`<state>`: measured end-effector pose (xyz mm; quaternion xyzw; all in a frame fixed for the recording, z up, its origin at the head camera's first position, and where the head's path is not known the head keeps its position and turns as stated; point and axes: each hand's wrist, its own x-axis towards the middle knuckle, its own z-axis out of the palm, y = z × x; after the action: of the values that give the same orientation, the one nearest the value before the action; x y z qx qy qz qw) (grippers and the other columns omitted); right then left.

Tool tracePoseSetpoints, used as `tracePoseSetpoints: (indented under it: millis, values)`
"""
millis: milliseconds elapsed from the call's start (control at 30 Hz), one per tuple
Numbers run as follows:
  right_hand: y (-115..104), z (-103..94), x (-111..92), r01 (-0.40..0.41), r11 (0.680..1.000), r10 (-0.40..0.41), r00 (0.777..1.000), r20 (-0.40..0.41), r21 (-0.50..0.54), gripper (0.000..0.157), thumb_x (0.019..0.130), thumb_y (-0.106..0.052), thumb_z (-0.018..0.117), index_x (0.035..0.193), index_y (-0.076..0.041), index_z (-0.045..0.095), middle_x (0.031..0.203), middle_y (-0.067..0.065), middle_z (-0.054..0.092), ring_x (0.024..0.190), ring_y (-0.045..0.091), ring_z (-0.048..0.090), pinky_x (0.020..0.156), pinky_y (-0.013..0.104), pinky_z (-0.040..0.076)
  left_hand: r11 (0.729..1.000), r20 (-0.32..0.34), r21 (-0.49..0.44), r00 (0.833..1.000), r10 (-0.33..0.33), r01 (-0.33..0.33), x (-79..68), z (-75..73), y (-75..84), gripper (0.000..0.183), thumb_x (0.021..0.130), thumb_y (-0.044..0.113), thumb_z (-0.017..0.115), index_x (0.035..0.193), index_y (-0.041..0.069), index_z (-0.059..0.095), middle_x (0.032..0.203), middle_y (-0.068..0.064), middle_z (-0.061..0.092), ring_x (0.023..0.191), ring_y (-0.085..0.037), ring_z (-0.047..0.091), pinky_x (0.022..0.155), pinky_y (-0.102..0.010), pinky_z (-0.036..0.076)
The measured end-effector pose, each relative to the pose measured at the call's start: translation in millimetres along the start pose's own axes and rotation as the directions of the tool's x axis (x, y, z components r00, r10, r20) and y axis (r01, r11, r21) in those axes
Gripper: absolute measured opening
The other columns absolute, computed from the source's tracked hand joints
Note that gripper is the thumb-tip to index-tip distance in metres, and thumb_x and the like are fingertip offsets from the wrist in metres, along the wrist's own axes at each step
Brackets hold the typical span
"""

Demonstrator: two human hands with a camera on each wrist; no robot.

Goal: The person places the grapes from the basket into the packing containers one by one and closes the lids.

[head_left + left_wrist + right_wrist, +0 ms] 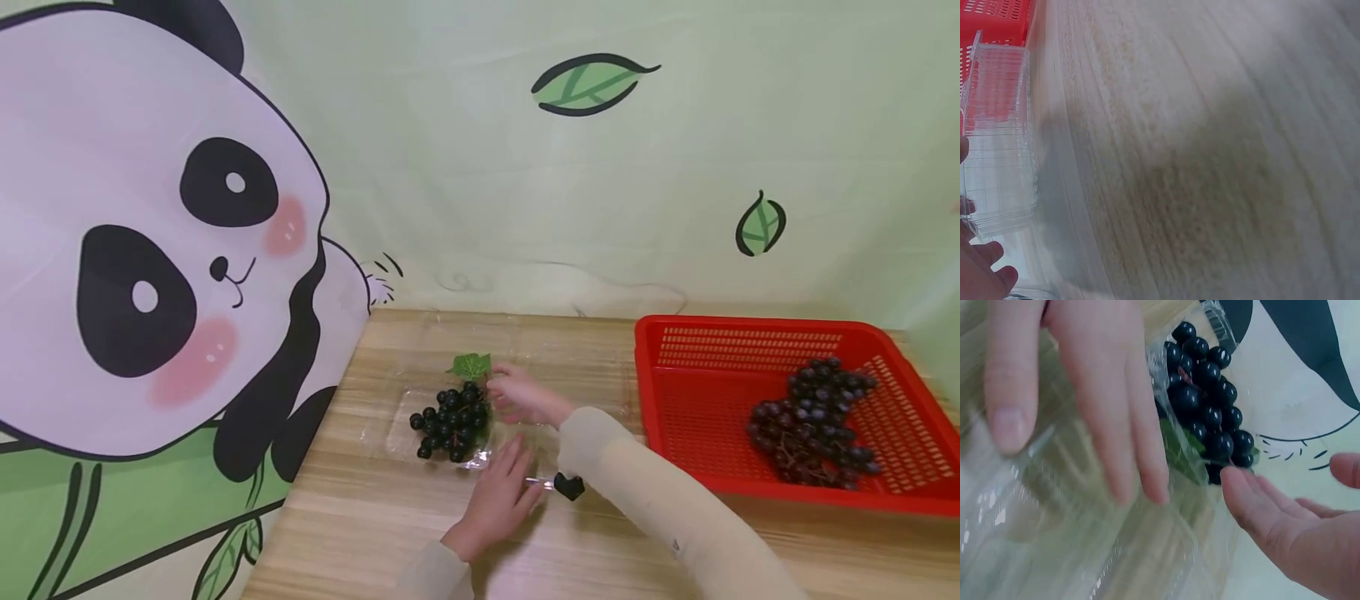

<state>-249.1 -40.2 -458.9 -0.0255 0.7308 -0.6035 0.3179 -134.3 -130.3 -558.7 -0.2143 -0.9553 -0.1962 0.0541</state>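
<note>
A bunch of dark grapes (450, 421) lies in a clear plastic container (397, 437) on the wooden table, with a green leaf (471, 365) at its far end. My left hand (498, 500) rests at the container's near edge, its fingers stretched out in the right wrist view. Right of the bunch, my right hand (525, 396) reaches in by the leaf. Its fingertips (1235, 481) come close to the grapes and clear plastic, with the thumb apart; whether they touch is unclear. More clear plastic (1072, 506) spreads beneath the left fingers.
A red plastic basket (697, 400) stands at the right, holding more dark grapes (817, 421). Clear plastic boxes (1000, 144) stand near it in the left wrist view. A small black heart-shaped thing (569, 486) shows by the right sleeve. A panda-printed cloth (480, 183) hangs behind the table.
</note>
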Motion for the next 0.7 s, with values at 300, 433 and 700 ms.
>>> tracePoseSetpoints:
  millis: [300,433,700]
  values:
    - [-1.0,-33.1,-17.0,0.039,0.998,-0.033,0.993,0.114,-0.051,0.054,0.09,-0.027,0.046,0.135,-0.004,0.027,0.128,0.028,0.041,0.114,0.04,0.045,0.087,0.047,0.046,0.998,-0.02,-0.028,0.999,-0.049,0.048,4.6,6.2,5.5,0.061,0.089,0.035,0.045,0.133,-0.005,0.032,0.143,-0.019,0.024,0.129,-0.033,0.03,0.101,-0.052,0.031]
    - [-1.7,-53.2,-25.7,0.098,0.989,-0.079,0.981,0.178,-0.106,0.06,0.088,-0.035,0.047,0.135,-0.005,0.026,0.126,0.027,0.043,0.111,0.037,0.048,0.087,0.046,0.047,0.996,-0.009,-0.039,0.997,-0.077,0.077,6.2,9.1,5.9,0.063,0.089,0.038,0.043,0.134,-0.004,0.031,0.145,-0.018,0.02,0.131,-0.031,0.027,0.102,-0.051,0.029]
    - [-2.9,-93.3,-45.0,0.106,0.97,-0.075,0.986,0.149,-0.217,0.055,0.089,-0.032,0.046,0.136,-0.01,0.027,0.133,0.022,0.039,0.114,0.034,0.048,0.093,0.047,0.043,0.993,-0.012,-0.065,0.995,-0.102,0.101,8.6,12.1,7.4,0.066,0.089,0.04,0.043,0.135,-0.004,0.029,0.146,-0.019,0.017,0.13,-0.033,0.028,0.1,-0.057,0.027]
